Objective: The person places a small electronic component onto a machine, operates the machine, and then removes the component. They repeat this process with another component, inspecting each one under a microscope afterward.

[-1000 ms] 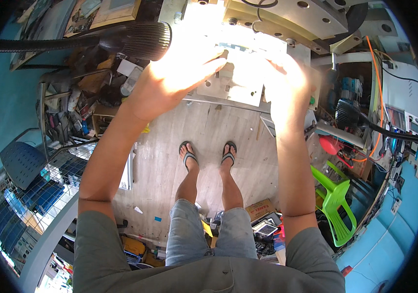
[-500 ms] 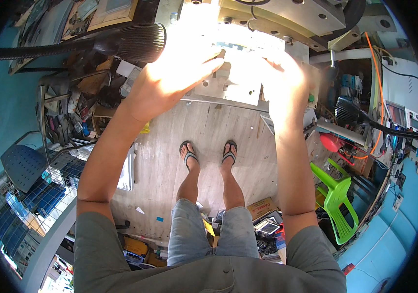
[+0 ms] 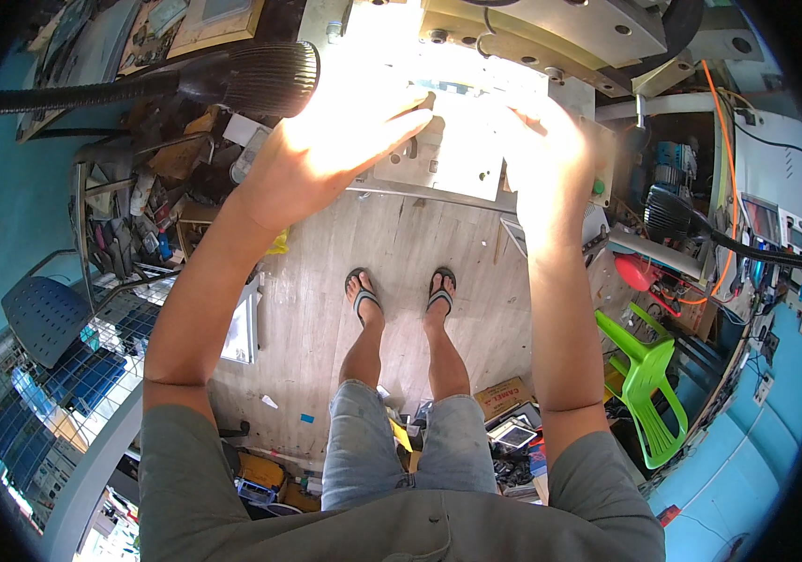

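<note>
Strong lamp light washes out much of the work spot. My left hand (image 3: 331,150) reaches in from the left over a pale metal machine bed (image 3: 438,169), its thumb and forefinger stretched out and apart. From the right comes my right hand (image 3: 551,150), fingers bent inward; glare hides their tips and anything between them. Between the hands, at the far side of the bed, lies a thin bluish strip (image 3: 457,86). Whether either hand touches it, I cannot tell. Thick metal machine parts (image 3: 523,42) with bolts overhang the bed just beyond.
A black ribbed lamp head (image 3: 265,80) on a flexible neck hangs close to my left hand; a second lamp (image 3: 671,214) stands at the right. Clutter fills the left shelves. A green plastic chair (image 3: 649,375) and a red stool-like object (image 3: 635,272) are at right.
Both hands hold nearly the same place over the machine bed. My left forearm and elbow have shifted very slightly left.
</note>
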A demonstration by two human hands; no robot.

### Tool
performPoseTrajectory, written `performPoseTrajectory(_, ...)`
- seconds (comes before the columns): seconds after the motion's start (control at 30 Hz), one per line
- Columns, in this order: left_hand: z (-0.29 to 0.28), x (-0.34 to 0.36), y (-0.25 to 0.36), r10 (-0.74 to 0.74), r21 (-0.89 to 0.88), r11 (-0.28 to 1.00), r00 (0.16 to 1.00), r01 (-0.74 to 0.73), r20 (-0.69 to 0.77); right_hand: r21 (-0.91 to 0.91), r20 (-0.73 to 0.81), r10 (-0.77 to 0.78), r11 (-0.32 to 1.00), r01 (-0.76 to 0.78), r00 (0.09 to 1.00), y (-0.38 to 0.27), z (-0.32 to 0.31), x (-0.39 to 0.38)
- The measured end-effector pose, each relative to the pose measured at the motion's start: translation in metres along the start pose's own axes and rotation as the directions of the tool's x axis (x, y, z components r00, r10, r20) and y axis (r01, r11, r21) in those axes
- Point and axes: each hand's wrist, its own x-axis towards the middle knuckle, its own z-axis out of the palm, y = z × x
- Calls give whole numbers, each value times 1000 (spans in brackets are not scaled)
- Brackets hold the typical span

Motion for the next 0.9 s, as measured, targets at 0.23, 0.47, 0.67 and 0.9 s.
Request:
performPoseTrajectory(0.23, 3, -1, -3, 5, -22, 1000, 1000, -6, -23, 28, -4, 32, 999, -32, 999, -2, -1, -1)
performPoseTrajectory(0.47, 13, -6, -7, 16, 0, 1000, 993, -17, -118, 55, -7, 27, 998, -26, 1000, 3, 0, 0)
performPoseTrajectory(0.67, 15, -8, -6, 28, 63, 998, 993, -21, -111, 16, -32, 8, 1000, -8, 999, 7, 0, 1)
performPoseTrajectory(0.9, 7, -5, -2, -18, 28, 999, 998, 20, -66, 13, -30, -3, 1000, 3, 1000, 6, 1, 1)
